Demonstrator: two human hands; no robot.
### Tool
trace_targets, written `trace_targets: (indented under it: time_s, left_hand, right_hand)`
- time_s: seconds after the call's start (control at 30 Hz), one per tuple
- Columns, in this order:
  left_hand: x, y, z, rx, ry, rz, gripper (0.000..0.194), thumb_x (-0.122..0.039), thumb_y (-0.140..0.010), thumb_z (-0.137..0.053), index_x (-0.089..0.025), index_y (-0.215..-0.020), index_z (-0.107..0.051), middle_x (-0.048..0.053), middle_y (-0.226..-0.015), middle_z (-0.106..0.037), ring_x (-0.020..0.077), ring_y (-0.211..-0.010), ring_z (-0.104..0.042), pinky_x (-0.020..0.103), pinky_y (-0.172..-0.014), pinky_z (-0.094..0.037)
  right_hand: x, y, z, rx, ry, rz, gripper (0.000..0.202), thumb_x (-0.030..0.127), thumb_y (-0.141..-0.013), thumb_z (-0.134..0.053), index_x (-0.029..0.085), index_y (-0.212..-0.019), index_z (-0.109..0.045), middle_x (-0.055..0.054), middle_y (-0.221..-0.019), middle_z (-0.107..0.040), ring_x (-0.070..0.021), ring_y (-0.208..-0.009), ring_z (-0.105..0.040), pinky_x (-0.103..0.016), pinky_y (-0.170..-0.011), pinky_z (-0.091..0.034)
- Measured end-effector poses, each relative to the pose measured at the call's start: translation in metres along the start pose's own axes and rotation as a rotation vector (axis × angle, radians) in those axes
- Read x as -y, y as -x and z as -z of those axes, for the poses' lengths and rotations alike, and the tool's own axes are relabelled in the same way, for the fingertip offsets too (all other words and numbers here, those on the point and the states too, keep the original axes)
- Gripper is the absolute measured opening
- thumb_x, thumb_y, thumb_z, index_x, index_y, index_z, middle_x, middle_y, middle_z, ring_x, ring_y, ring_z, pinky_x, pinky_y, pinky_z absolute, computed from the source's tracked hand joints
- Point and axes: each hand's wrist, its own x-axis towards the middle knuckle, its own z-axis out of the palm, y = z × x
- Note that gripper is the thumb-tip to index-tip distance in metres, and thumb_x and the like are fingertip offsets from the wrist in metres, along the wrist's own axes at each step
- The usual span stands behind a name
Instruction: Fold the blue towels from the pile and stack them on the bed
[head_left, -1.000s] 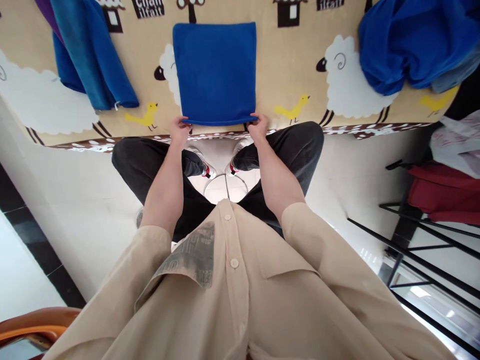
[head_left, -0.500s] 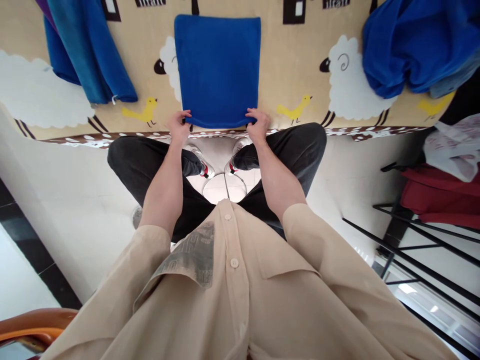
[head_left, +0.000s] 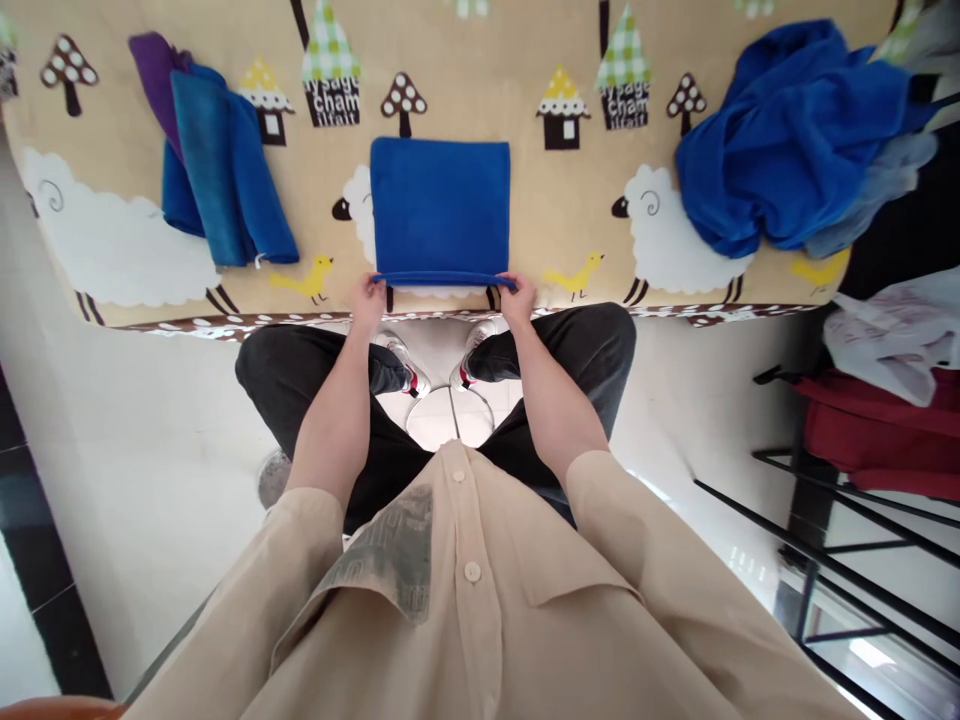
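Note:
A blue cloth (head_left: 441, 205) lies flat on the patterned tablecloth (head_left: 465, 110), its near edge turned up into a narrow fold. My left hand (head_left: 369, 300) pinches the left end of that edge, and my right hand (head_left: 519, 296) pinches the right end. Between the two hands the folded edge runs nearly straight. To the left lie rolled or folded blue and teal cloths (head_left: 217, 175) with a purple one (head_left: 155, 85) partly beneath. A crumpled heap of blue cloth (head_left: 787, 140) rests on the right side of the table.
My knees sit below the table's near edge. At the right stand a black metal rack (head_left: 825, 545), a dark red cloth or bag (head_left: 877, 430) and a white plastic bag (head_left: 892, 330). Something orange (head_left: 60, 708) shows at the bottom left.
The near edge of the blue cloth has been lifted and folded away from me, and the cloth looks shorter. Both hands still grip its ends. The view has shifted, showing more of the table.

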Motion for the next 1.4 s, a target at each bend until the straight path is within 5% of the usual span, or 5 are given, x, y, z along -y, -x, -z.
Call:
trace_targets:
  time_s: [0.23, 0.77, 1.4]
  left_hand:
    - [-0.013, 0.004, 0.001, -0.127, -0.131, 0.040, 0.032, -0.049, -0.097, -0.063, -0.023, -0.078, -0.059, 0.005, -0.075, -0.065, 0.0246, -0.085, -0.068, 0.038, -0.089, -0.055]
    - [-0.015, 0.006, 0.006, -0.225, -0.225, 0.107, 0.019, -0.036, -0.092, -0.063, -0.019, -0.087, -0.069, 0.005, -0.079, -0.069, 0.0217, -0.080, -0.068, 0.033, -0.082, -0.055]
    - [0.003, -0.004, 0.002, -0.279, -0.229, 0.074, 0.022, -0.041, -0.093, -0.058, -0.021, -0.088, -0.067, 0.005, -0.080, -0.068, 0.0209, -0.079, -0.066, 0.033, -0.079, -0.053]
  right_hand:
    - [0.002, -0.001, -0.005, -0.074, -0.031, -0.053, 0.017, 0.021, -0.086, -0.069, 0.014, -0.100, -0.076, -0.013, -0.104, -0.081, -0.0232, -0.100, -0.077, -0.034, -0.099, -0.058]
    - [0.008, -0.005, -0.009, -0.223, 0.071, -0.199, 0.021, 0.034, -0.083, -0.079, 0.015, -0.090, -0.081, -0.012, -0.093, -0.083, -0.0274, -0.089, -0.079, -0.037, -0.092, -0.060]
    - [0.007, -0.008, -0.015, -0.277, 0.138, -0.085, 0.030, 0.039, -0.089, -0.075, 0.012, -0.100, -0.083, -0.014, -0.099, -0.082, -0.0270, -0.091, -0.076, -0.036, -0.093, -0.056]
